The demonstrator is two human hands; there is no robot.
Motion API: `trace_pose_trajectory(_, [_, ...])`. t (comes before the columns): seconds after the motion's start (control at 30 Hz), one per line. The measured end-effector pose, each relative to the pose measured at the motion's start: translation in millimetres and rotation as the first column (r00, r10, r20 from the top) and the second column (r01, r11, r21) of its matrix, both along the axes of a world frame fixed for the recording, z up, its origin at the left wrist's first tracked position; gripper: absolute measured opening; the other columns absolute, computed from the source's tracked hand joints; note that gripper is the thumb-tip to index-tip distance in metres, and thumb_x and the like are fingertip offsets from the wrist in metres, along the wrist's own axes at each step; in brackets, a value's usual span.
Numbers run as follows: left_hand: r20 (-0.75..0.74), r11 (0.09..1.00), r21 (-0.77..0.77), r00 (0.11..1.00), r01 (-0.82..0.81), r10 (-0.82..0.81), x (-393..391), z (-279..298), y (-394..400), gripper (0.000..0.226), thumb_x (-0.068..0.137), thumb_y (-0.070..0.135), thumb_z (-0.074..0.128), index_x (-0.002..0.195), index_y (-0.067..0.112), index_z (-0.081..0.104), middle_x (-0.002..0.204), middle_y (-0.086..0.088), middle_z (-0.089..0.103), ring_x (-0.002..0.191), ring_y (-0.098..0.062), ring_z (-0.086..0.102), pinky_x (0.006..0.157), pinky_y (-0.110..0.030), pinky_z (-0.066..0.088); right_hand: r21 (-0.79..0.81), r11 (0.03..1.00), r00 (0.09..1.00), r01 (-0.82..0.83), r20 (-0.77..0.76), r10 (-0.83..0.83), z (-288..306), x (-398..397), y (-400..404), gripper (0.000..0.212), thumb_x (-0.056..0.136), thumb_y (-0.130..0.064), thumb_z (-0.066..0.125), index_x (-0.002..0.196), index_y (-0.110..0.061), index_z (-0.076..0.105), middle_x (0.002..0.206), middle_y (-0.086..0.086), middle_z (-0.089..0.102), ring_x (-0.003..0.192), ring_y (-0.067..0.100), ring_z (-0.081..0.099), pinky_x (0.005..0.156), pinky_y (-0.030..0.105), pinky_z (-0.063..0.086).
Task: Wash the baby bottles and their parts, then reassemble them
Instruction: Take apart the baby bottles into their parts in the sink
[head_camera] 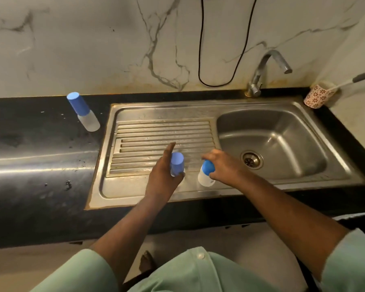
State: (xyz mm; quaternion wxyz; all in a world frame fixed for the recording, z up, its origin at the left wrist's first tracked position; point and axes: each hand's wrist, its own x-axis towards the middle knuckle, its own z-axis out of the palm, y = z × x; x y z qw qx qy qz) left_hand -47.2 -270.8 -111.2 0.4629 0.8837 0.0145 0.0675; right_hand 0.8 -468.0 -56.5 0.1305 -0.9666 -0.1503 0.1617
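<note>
Over the near edge of a steel drainboard [156, 131], a person's left hand [163, 175] grips a blue-capped baby bottle [176, 165], forefinger pointing away. Just to its right, the right hand [223, 165] curls over the blue top of a second bottle [207, 174] standing on the sink's flat rim. Farther left, a third capped bottle [83, 111] stands apart on the dark worktop [40, 144]. The sink basin [282, 144] and tap [263, 72] lie far right, beside a patterned cup [316, 95].
</note>
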Motion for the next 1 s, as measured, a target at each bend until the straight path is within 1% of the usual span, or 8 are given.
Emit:
trace_pose_trajectory(0.13, [-0.062,0.999,-0.035,0.998,0.008,-0.010,-3,5,8,0.121,0.072,0.015,0.091,0.159,0.037,0.009,0.156,0.000,0.042,0.137,-0.023,0.046,0.105,-0.030,0.040,0.054,0.999,0.999,0.001,-0.047,0.002,8,-1,-3,0.088,0.071,-0.014,0.078,0.145,-0.037,0.035,0.138,-0.005,0.043,0.119,0.019,0.050,0.093,0.039,0.049])
trace_pose_trajectory(0.27, [-0.108,0.999,-0.039,0.994,0.006,-0.010,-4,14,42,0.127,0.065,0.020,0.095,0.160,0.031,0.010,0.160,0.003,0.034,0.140,-0.019,0.039,0.112,-0.039,0.041,0.081,0.995,0.998,-0.053,0.032,0.051,40,11,6,0.091,0.072,-0.020,0.079,0.146,-0.043,0.031,0.144,-0.007,0.038,0.123,0.016,0.046,0.092,0.034,0.048])
trace_pose_trajectory(0.4, [-0.122,0.993,-0.112,0.992,-0.047,0.033,6,25,90,0.109,0.066,0.020,0.094,0.152,0.034,0.029,0.128,0.022,0.051,0.113,0.009,0.049,0.092,-0.012,0.042,0.160,0.980,0.991,-0.115,0.083,0.102,78,34,42,0.087,0.071,-0.027,0.082,0.144,-0.041,0.036,0.146,-0.004,0.040,0.129,0.018,0.043,0.097,0.028,0.036])
trace_pose_trajectory(0.43, [-0.111,0.989,-0.112,0.990,-0.096,0.084,13,28,104,0.103,0.067,0.020,0.093,0.151,0.031,0.034,0.124,0.021,0.053,0.110,0.007,0.052,0.091,-0.014,0.043,0.184,0.974,0.989,-0.129,0.102,0.112,86,41,56,0.083,0.072,-0.029,0.082,0.143,-0.039,0.040,0.146,-0.003,0.042,0.129,0.018,0.043,0.096,0.025,0.033])
trace_pose_trajectory(0.57, [-0.046,0.935,-0.122,0.943,-0.333,0.330,54,36,171,0.082,0.075,0.016,0.087,0.146,0.016,0.045,0.136,-0.011,0.054,0.124,-0.027,0.055,0.106,-0.044,0.047,0.223,0.953,0.972,-0.203,0.160,0.170,105,71,134,0.067,0.074,-0.036,0.080,0.135,-0.033,0.052,0.140,-0.002,0.048,0.125,0.017,0.047,0.096,0.027,0.037])
trace_pose_trajectory(0.73, [-0.072,0.818,-0.073,0.821,-0.571,0.567,118,27,258,0.085,0.077,0.020,0.086,0.147,0.019,0.039,0.144,-0.013,0.042,0.131,-0.035,0.046,0.111,-0.047,0.041,0.320,0.918,0.969,-0.234,0.160,0.191,96,117,260,0.060,0.077,-0.031,0.079,0.132,-0.025,0.056,0.136,-0.001,0.055,0.123,0.017,0.051,0.090,0.027,0.039])
trace_pose_trajectory(0.9, [-0.198,0.857,-0.051,0.847,-0.512,0.494,166,3,308,0.102,0.074,0.031,0.088,0.155,0.020,0.028,0.156,-0.012,0.031,0.141,-0.035,0.036,0.113,-0.048,0.035,0.455,0.882,0.992,-0.124,0.057,0.109,65,168,361,0.078,0.076,-0.021,0.079,0.145,-0.017,0.042,0.145,0.005,0.048,0.132,0.020,0.045,0.108,0.036,0.039])
trace_pose_trajectory(1.0, [-0.205,0.897,-0.086,0.889,-0.434,0.410,185,-10,314,0.086,0.078,0.024,0.085,0.151,0.018,0.039,0.152,-0.009,0.038,0.137,-0.029,0.041,0.111,-0.042,0.040,0.488,0.871,0.998,-0.052,-0.002,0.061,42,188,393,0.090,0.073,-0.020,0.081,0.149,-0.017,0.034,0.149,0.009,0.041,0.136,0.023,0.039,0.108,0.035,0.035])
